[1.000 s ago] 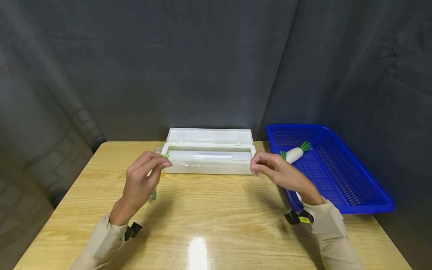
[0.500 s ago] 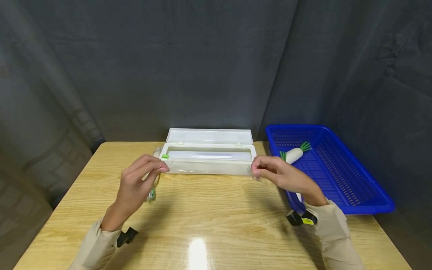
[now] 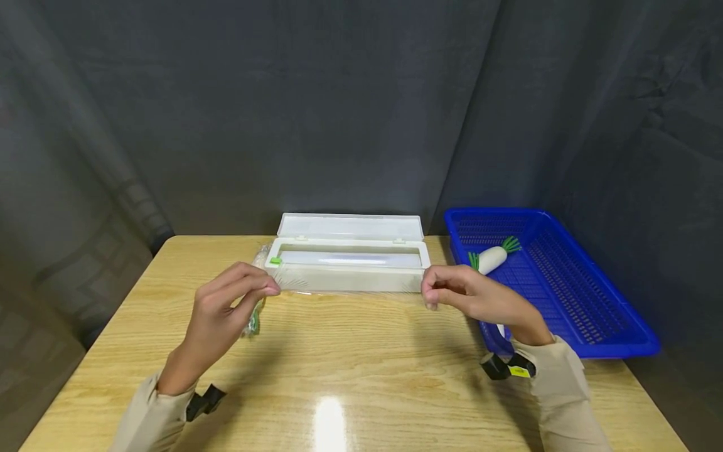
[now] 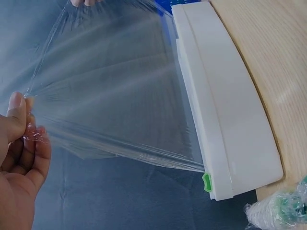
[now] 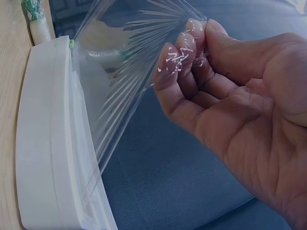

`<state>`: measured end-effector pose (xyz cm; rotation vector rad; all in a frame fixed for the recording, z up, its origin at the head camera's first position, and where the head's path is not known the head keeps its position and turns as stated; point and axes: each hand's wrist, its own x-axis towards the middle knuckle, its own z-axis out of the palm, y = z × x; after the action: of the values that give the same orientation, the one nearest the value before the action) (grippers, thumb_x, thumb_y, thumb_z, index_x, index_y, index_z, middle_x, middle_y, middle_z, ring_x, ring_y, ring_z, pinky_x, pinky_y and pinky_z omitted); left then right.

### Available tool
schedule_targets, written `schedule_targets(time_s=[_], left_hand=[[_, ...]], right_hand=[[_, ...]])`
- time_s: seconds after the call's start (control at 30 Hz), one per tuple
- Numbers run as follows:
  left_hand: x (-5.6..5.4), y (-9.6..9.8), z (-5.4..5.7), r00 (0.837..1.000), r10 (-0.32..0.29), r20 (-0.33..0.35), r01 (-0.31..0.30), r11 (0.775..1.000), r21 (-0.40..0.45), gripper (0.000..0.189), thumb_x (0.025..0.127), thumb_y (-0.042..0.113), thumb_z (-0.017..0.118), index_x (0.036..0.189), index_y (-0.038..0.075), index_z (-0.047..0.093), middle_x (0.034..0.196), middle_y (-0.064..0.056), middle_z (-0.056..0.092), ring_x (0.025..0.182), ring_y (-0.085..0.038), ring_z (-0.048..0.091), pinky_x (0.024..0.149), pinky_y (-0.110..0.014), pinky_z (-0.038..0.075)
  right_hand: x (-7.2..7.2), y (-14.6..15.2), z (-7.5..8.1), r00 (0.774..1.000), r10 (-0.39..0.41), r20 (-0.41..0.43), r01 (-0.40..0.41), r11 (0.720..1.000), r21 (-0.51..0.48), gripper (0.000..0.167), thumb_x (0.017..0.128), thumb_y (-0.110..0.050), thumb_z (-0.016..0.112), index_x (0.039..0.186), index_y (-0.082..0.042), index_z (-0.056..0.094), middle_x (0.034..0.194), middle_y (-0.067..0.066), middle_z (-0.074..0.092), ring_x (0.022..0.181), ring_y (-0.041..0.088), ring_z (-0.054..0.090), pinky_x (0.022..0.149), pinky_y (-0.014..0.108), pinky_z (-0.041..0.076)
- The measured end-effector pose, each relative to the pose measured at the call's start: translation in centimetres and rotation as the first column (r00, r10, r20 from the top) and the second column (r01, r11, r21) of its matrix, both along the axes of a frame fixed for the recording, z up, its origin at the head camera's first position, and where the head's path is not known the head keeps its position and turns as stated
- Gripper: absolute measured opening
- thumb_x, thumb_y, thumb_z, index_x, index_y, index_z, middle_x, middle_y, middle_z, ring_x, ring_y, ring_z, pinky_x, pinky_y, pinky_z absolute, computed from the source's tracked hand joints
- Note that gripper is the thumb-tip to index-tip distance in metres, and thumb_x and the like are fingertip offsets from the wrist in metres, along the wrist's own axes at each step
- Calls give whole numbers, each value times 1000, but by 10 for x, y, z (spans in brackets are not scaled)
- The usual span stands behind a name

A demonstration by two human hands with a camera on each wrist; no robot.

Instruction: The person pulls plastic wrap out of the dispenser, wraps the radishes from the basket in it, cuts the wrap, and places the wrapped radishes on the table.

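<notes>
Clear plastic wrap (image 4: 115, 91) stretches as a taut sheet from a white wrap dispenser box (image 3: 350, 279) at the back of the table. My left hand (image 3: 223, 307) pinches one front corner between thumb and fingertips. At the other corner my right hand (image 3: 474, 298) pinches the film, and crinkled wrap clings over its fingertips in the right wrist view. Inside the box, under a raised lid (image 3: 350, 226), lies the white roll (image 3: 350, 258). A green slide cutter (image 4: 207, 182) sits at the box's left end.
A blue basket (image 3: 565, 314) stands at the right, holding a white radish (image 3: 492, 259) with green stems. Left of the box lies a wrapped radish (image 4: 278, 211), partly hidden behind my left hand in the head view. A dark curtain (image 3: 350, 113) hangs behind the table.
Both hands have drawn toward the table's front with the film, the left also shifting left. More wrap now spans from the box, which stays nearly in place.
</notes>
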<state>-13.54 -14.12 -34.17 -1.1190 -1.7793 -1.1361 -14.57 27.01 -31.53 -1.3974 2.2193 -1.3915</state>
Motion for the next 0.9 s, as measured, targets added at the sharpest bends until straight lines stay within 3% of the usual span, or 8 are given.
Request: schedule_targets(time_s=[0.33,0.6,0.7,0.8,0.9], left_hand=[[8,1,3,999,-34,-24,35,999,38,25,101,17,68,89,-3,77,83,-13,70,85,-7,65,79,-13,51],[16,0,4,998,-56,19,55,998,40,23,101,17,69,91,-2,78,85,-12,70,85,-7,66,78,-13,52],[18,0,6,997,-71,21,70,997,38,23,101,17,68,92,-3,77,86,-12,70,85,-7,66,76,-14,51],[20,0,8,997,-72,-1,72,997,39,24,101,16,68,90,-4,77,85,-12,70,85,-7,66,74,-15,50],[22,2,11,997,-62,-42,64,997,45,26,101,16,69,89,-5,77,84,-13,69,85,-7,66,73,-15,50]], right_hand=[[2,1,4,998,54,18,-55,998,42,21,104,11,51,102,-7,61,88,9,57,81,19,55,72,31,50],[3,1,6,993,110,35,-112,991,72,22,105,11,49,101,-8,59,87,9,55,77,19,54,67,32,50],[4,2,7,994,96,52,-100,991,90,23,105,10,51,99,-10,59,86,10,55,76,16,54,66,31,49],[6,2,9,994,81,76,-89,990,108,23,105,8,51,98,-13,59,85,10,54,77,12,53,65,30,48],[7,3,10,990,102,94,-111,989,99,23,105,9,51,99,-12,59,86,11,54,76,19,54,66,31,49]])
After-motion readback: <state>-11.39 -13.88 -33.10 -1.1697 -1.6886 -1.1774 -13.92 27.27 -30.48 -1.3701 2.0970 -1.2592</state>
